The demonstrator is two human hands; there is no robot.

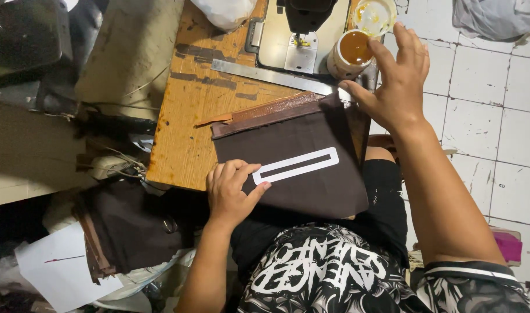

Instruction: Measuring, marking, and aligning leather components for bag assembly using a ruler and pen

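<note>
Dark brown fabric panel under white slotted template; orange-brown wooden surface; amber glue in white can; silver steel ruler; white floor tiles.

The tabletop in front of me is worn orange-brown wood with dark scuffs. A dark brown fabric panel lies on its near right corner and hangs over the edge toward my lap, a white slotted template flat on it. A long steel ruler lies slantwise behind the fabric. Farther back sit the sewing machine, an open can of brown glue and a white plastic bag.
</note>
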